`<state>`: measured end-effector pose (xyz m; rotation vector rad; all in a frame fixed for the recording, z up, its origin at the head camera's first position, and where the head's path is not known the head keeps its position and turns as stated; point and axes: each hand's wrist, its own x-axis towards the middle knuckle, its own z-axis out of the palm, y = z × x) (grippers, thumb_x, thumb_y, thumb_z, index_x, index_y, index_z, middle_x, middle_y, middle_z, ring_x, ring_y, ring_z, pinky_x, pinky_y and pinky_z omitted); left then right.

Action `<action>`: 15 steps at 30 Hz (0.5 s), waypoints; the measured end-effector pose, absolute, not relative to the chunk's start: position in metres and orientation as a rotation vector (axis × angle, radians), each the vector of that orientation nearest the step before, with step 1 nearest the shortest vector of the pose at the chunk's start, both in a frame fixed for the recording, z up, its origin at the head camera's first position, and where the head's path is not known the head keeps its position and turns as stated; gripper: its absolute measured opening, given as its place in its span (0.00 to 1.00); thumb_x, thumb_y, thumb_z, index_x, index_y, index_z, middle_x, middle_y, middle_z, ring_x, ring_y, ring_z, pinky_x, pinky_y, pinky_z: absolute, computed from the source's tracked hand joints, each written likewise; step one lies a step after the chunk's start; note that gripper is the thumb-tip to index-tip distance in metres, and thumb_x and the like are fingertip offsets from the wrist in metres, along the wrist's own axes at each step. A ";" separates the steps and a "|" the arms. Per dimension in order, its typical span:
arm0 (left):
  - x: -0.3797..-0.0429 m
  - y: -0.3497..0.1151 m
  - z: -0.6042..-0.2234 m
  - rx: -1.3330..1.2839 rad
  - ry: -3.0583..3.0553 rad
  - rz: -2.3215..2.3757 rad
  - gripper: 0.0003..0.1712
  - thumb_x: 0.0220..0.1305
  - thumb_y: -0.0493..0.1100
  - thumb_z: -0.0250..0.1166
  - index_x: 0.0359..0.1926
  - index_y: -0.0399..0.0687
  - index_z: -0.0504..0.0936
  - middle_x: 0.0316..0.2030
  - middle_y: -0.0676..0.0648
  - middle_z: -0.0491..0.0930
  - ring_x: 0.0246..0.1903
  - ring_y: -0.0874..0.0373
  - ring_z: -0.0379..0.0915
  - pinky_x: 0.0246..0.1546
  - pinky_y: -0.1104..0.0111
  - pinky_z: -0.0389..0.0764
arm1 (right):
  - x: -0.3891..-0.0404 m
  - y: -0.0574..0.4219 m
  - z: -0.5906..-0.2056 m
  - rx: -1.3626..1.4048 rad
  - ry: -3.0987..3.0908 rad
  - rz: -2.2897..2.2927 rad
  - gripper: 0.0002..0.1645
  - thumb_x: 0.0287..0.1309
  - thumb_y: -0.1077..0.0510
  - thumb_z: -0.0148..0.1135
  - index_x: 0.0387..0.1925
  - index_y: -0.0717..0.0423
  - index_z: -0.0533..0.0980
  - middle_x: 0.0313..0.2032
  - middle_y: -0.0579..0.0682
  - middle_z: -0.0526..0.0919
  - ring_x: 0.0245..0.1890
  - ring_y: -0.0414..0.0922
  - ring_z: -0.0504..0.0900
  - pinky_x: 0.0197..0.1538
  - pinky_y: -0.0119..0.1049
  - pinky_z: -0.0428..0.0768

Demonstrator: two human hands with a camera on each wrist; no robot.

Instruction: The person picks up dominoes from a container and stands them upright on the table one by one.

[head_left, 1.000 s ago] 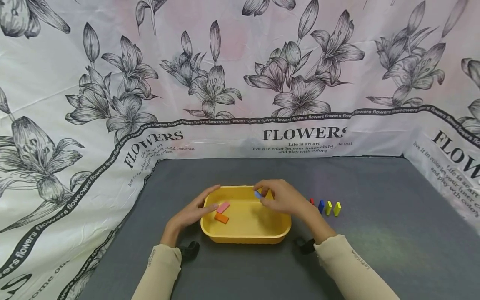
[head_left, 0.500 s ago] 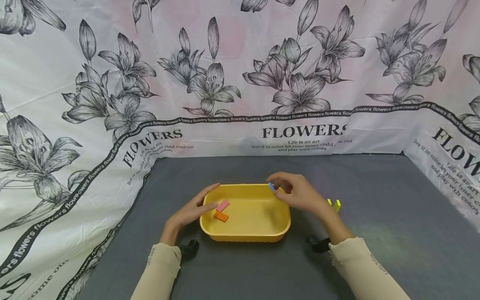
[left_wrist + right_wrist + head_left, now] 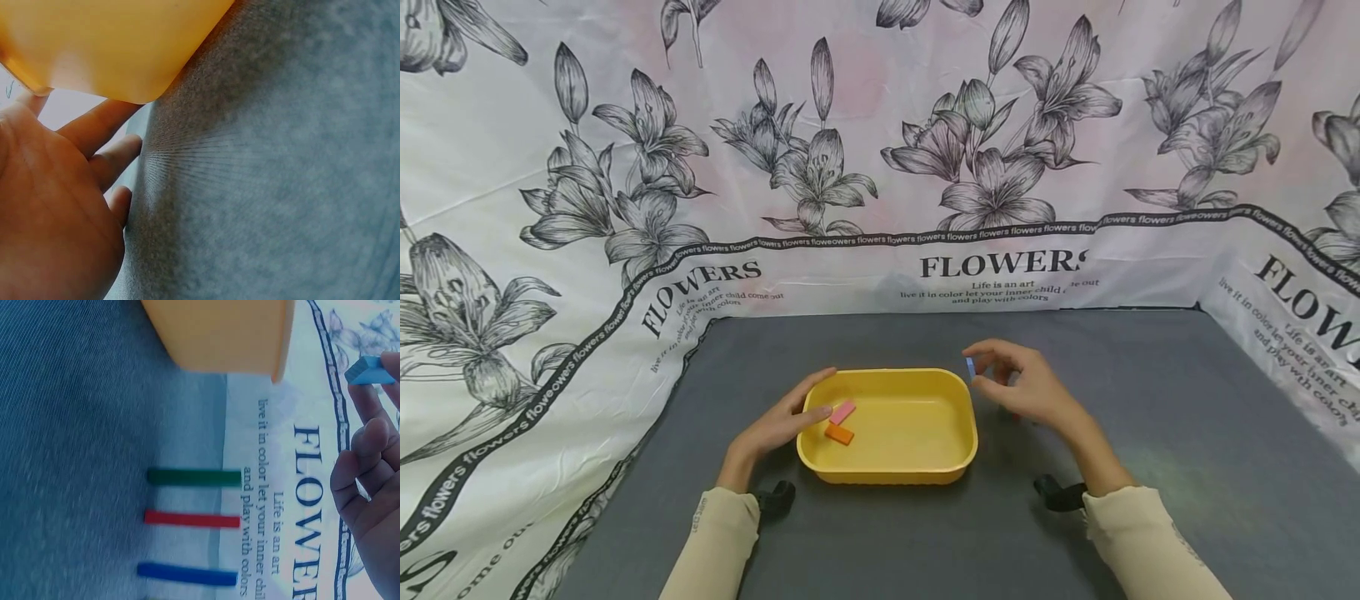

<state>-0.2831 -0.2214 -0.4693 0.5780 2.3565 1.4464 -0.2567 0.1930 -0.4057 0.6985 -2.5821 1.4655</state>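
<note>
Your right hand (image 3: 1028,385) pinches a light-blue block (image 3: 971,367) between thumb and fingers, holding it up just outside the far right corner of the yellow container (image 3: 891,477), while your left hand (image 3: 775,425) rests at its left end, thumb over the rim and the fingers loosely spread, fairly straight. Inside, near that thumb, lie a pink block (image 3: 843,412) and an orange block (image 3: 839,434); your right wrist view shows a green block (image 3: 195,477), a red block (image 3: 192,519) and a dark-blue block (image 3: 187,574) standing in a row on the bench (image 3: 880,542).
</note>
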 end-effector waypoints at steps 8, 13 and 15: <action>-0.281 -0.220 -0.467 0.557 2.348 1.452 0.39 0.73 0.53 0.61 0.78 0.72 0.55 0.81 0.53 0.50 0.79 0.46 0.48 0.77 0.41 0.54 | -0.249 0.217 -0.408 0.672 -2.485 1.421 0.20 0.62 0.61 0.69 0.55 0.47 0.80 0.38 0.51 0.85 0.24 0.43 0.74 0.28 0.34 0.75; -0.280 -0.220 -0.467 0.559 2.344 1.451 0.39 0.73 0.54 0.61 0.78 0.72 0.55 0.81 0.52 0.50 0.79 0.45 0.49 0.76 0.40 0.54 | -0.245 0.234 -0.411 0.646 -2.439 1.398 0.21 0.62 0.63 0.68 0.56 0.49 0.80 0.38 0.51 0.85 0.25 0.43 0.74 0.30 0.34 0.74; -0.280 -0.220 -0.467 0.559 2.339 1.452 0.39 0.73 0.53 0.61 0.79 0.71 0.55 0.81 0.52 0.50 0.78 0.44 0.49 0.76 0.40 0.54 | -0.244 0.240 -0.412 0.620 -2.430 1.398 0.21 0.62 0.64 0.68 0.56 0.50 0.80 0.38 0.51 0.85 0.25 0.42 0.75 0.29 0.34 0.74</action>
